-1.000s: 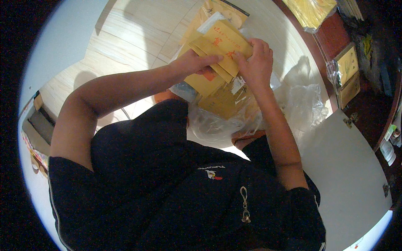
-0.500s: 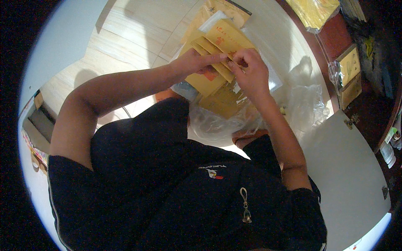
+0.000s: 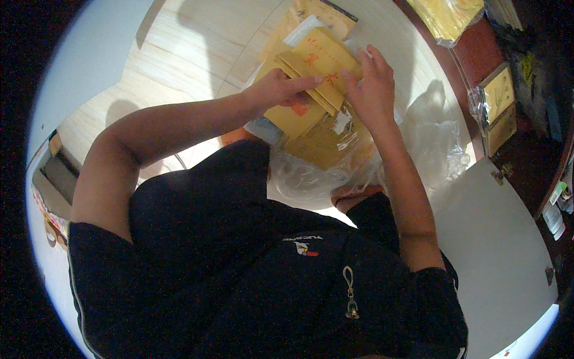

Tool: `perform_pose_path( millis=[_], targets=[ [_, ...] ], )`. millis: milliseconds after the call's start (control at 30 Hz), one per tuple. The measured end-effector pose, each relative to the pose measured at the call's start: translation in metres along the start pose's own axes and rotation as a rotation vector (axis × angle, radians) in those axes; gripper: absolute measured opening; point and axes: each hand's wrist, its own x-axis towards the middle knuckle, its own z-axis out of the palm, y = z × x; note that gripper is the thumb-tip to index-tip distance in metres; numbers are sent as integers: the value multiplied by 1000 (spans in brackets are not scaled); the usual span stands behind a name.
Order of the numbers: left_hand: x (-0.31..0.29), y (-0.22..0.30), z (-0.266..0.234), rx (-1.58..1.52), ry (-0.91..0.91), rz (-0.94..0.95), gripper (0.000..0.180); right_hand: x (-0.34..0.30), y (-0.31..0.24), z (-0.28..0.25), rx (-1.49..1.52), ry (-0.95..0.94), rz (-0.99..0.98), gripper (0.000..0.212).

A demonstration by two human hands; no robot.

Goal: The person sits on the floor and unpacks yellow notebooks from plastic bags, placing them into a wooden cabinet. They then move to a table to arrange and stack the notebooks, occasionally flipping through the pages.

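Note:
Gripped in my left hand (image 3: 278, 90) is a stack of folded yellow paper packets (image 3: 326, 51) with red characters, its thumb lying across the top and its fingers underneath. The folded edges sit layered close together. My right hand (image 3: 373, 90) is at the right side of the stack, fingers stretched and apart; whether its thumb touches the paper edge I cannot tell. Below the stack, more yellow paper (image 3: 317, 143) lies on and partly under a crumpled clear plastic bag (image 3: 311, 176). An orange-red patch shows under my left fingers.
A yellow printed package (image 3: 344, 23) lies beyond the stack on the light tiled floor (image 3: 233, 30). To the right, a dark reddish cabinet holds a plastic-wrapped yellow bundle (image 3: 442, 18) and yellow packets (image 3: 499, 99). Its white door (image 3: 490, 245) stands swung out at lower right. Clear plastic (image 3: 439, 146) lies nearby.
My right hand has let go of the packet edges and moved right, its fingers spreading. The fanned packets now lie closer together in my left hand, which has barely moved.

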Motion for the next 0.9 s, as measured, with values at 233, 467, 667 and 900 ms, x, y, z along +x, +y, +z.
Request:
perform_pose_path(
  millis=[233,467,667,900],
  targets=[
    [3,0,-1,17,11,-23,52,-3,3,9,-103,-64,-35,47],
    [-1,8,1,49,14,-44,53,-5,2,9,-89,-50,-55,47],
    [1,5,2,-14,-1,-5,53,-6,1,9,-57,-42,-48,48],
    [3,2,0,34,18,5,52,-11,-1,4,203,-49,-129,49]
  ],
)
